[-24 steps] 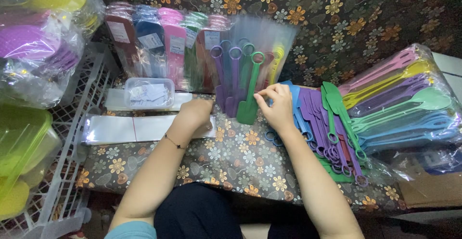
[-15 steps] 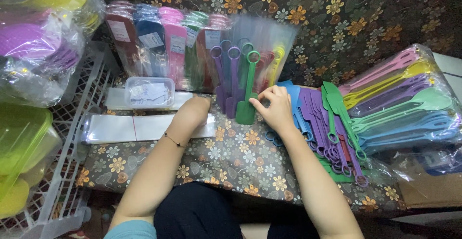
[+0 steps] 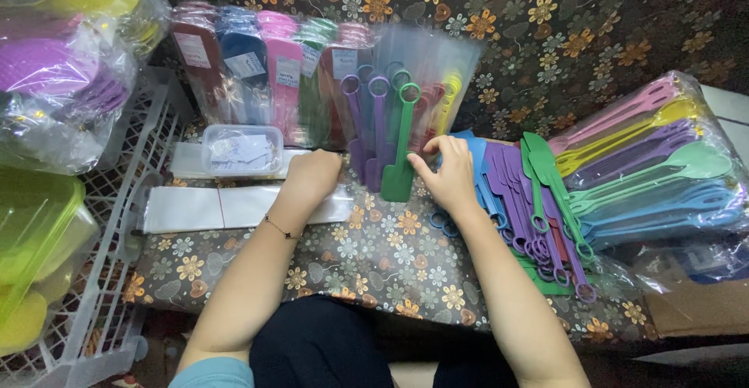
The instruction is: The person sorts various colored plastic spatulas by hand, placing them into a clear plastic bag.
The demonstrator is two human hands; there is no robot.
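Green spatula (image 3: pixel 402 150): stands upright, ring handle up, leaning on the clear sleeves; the front piece of the standing row.
Right hand (image 3: pixel 445 173): just right of the green spatula, fingers curled, thumb and fingertips touching its blade edge; a firm grip cannot be told.
Left hand (image 3: pixel 314 176): left of the green spatula, loosely closed, knuckles up, resting on the stack of clear bags (image 3: pixel 226 207); whether it pinches one is hidden.
Purple spatulas (image 3: pixel 367 126): upright just left of the green spatula.
Flat spatula pile (image 3: pixel 530 208): right of the green spatula, beyond the right hand.
Small clear box (image 3: pixel 242 151): well left of the green spatula.
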